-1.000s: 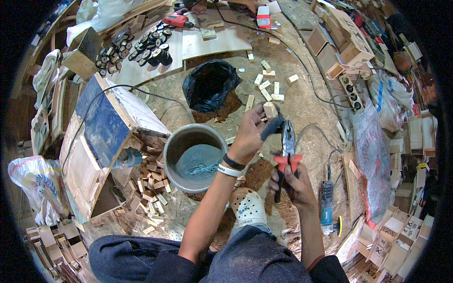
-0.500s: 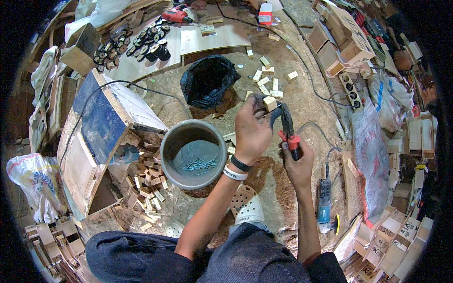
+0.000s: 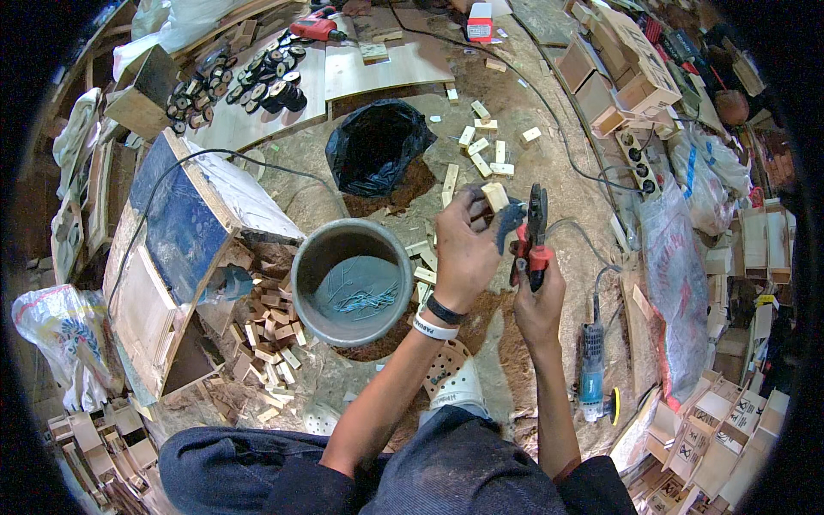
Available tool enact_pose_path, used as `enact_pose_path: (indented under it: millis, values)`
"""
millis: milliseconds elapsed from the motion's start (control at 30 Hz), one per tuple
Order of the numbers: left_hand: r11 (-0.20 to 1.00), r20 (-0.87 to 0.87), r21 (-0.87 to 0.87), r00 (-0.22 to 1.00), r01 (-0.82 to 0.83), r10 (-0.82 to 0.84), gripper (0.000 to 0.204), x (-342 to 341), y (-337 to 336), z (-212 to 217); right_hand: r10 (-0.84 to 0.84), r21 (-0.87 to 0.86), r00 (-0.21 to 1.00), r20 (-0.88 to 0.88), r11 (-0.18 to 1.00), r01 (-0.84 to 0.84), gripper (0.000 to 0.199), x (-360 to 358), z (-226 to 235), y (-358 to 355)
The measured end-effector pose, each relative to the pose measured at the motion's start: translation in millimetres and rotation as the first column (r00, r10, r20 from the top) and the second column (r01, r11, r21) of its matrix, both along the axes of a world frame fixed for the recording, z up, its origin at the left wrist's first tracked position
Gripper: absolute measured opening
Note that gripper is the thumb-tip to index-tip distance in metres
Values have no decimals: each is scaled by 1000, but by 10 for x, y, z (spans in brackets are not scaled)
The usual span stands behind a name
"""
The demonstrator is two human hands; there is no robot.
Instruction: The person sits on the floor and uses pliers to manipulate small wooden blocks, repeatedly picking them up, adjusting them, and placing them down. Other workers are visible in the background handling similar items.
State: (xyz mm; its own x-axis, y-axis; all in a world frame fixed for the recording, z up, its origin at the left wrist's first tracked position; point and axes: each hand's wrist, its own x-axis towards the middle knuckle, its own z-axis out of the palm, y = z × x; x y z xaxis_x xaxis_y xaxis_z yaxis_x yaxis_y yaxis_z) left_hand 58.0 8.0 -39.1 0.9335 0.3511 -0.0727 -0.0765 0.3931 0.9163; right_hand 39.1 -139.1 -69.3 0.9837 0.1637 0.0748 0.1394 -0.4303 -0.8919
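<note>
My left hand [image 3: 462, 257], wearing a black and a white wristband, pinches a small pale wooden block [image 3: 495, 196] between dark-tipped fingers. Just right of it, my right hand [image 3: 541, 307] grips red and black pliers [image 3: 537, 230], jaws pointing up and apart from the block. Whether the jaws hold anything is too small to tell. Left of my left wrist stands a grey plastic tub [image 3: 302, 292] with thin bent wires [image 3: 365, 299] in its bottom. Several similar small blocks [image 3: 479, 148] lie scattered on the floor beyond my hands.
A black plastic bag [image 3: 345, 154] stands open beyond the tub. Left of the tub are a pile of wood offcuts [image 3: 276, 336] and a wooden box-like stand [image 3: 193, 227]. An angle grinder [image 3: 591, 373] lies right of my forearm. A cable and a power strip [image 3: 637, 159] run along the right.
The pliers have moved away from the block to the right and now point more upright. My left hand has shifted slightly down and tilted the block.
</note>
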Motion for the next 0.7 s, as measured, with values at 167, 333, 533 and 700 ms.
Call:
enact_pose_path:
  millis: [167, 333, 533, 700]
  values:
    - [996, -39, -87, 999, -15, 12, 21, -29, -44, 42, 36, -143, 997, 74, 989, -25, 72, 35, -3, -83]
    - [974, -51, -224, 999, 1, -13, 22, -17, -71, 107, 70, -167, 989, 133, 985, -48, 85, 36, -11, -112]
    - [933, -116, -359, 991, 14, -60, 24, -33, -42, 168, 86, -305, 924, 372, 952, 34, 90, 32, -30, -120]
    - [954, -123, -289, 984, 87, -127, 31, -38, 59, 127, 113, -355, 923, 367, 934, 27, 85, 81, 7, -170]
